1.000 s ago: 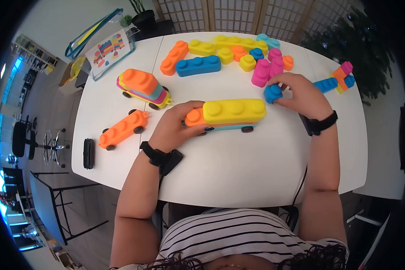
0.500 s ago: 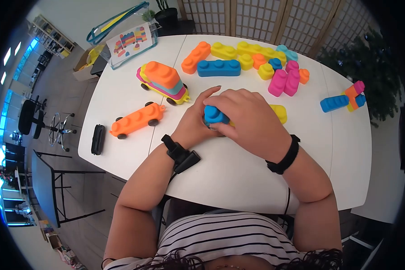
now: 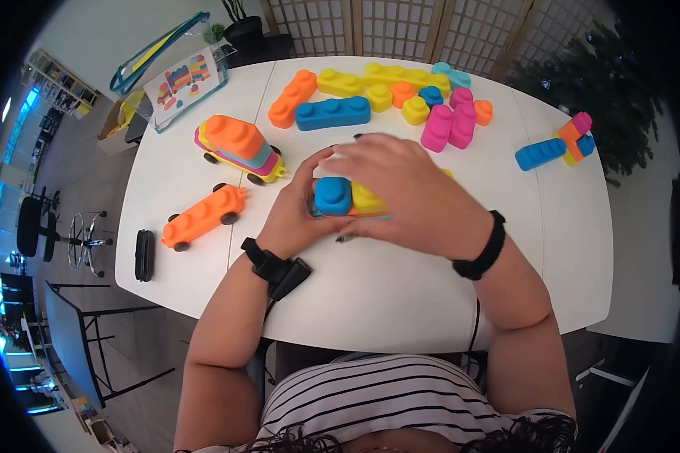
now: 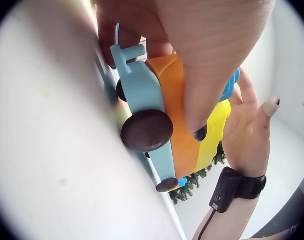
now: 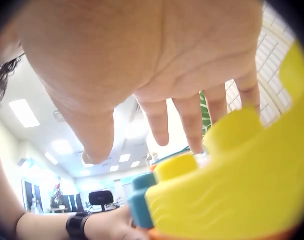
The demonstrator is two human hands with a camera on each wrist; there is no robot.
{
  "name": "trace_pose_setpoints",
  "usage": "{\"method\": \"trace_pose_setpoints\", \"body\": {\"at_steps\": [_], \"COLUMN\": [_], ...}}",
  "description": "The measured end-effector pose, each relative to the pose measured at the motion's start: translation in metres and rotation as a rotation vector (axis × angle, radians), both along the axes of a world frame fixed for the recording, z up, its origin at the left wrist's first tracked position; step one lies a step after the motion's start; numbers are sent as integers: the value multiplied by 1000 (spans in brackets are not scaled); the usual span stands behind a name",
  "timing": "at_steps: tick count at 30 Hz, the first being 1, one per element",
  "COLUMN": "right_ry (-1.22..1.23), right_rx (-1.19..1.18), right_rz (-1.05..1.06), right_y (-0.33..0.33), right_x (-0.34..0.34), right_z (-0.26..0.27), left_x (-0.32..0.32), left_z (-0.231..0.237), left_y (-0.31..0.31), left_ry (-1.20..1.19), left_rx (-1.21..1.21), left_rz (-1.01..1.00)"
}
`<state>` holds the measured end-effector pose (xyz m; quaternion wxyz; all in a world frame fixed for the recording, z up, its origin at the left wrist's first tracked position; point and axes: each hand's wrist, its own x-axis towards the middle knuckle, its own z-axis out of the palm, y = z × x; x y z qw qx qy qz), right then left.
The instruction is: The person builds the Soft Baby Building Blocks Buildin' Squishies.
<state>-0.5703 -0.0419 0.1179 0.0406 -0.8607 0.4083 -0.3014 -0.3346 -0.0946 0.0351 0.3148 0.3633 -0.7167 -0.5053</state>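
Note:
My left hand (image 3: 291, 219) grips the rear of a toy wagon built of blocks, its thumb along the side of the orange block (image 4: 177, 115). A light blue wheeled base (image 4: 142, 85) with dark wheels carries the orange layer. On top sit a long yellow block (image 3: 368, 198) and, at the left end, a small blue one-stud block (image 3: 332, 196). Over the yellow block hovers my right hand (image 3: 412, 196), fingers spread and fairly straight, holding nothing. In the right wrist view its fingers hang above the yellow studs. It hides much of the wagon's right part.
Left of the wagon stand a stacked block car (image 3: 238, 147) and an orange wheeled base (image 3: 204, 217). Several loose blocks, including a long blue block (image 3: 332, 113), lie along the back. A blue, orange and pink assembly (image 3: 555, 146) is at right; a black case (image 3: 144, 255) at left.
My right hand brought the small blue block leftward from the table's right side onto the wagon's left end and has let go of it. The left hand keeps its hold on the wagon.

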Motion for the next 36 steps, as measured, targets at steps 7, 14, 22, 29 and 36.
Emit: {"method": "trace_pose_setpoints", "body": {"at_steps": [7, 14, 22, 29, 36], "right_ry": [-3, 199, 254, 186, 135], "right_rx": [138, 338, 210, 485, 514], "right_rz": [-352, -577, -788, -651, -432], "right_y": [-22, -49, -67, -57, -44], "right_x": [-89, -156, -100, -108, -116], "right_z": [27, -18, -53, -19, -19], "left_x": [11, 14, 13, 13, 14], "left_z": [11, 12, 17, 20, 14], "left_y": [-1, -4, -1, 0, -3], "left_ry": [-30, -47, -24, -56, -40], "left_rx": [58, 126, 121, 61, 121], "left_rz": [-148, -193, -185, -183, -198]}}
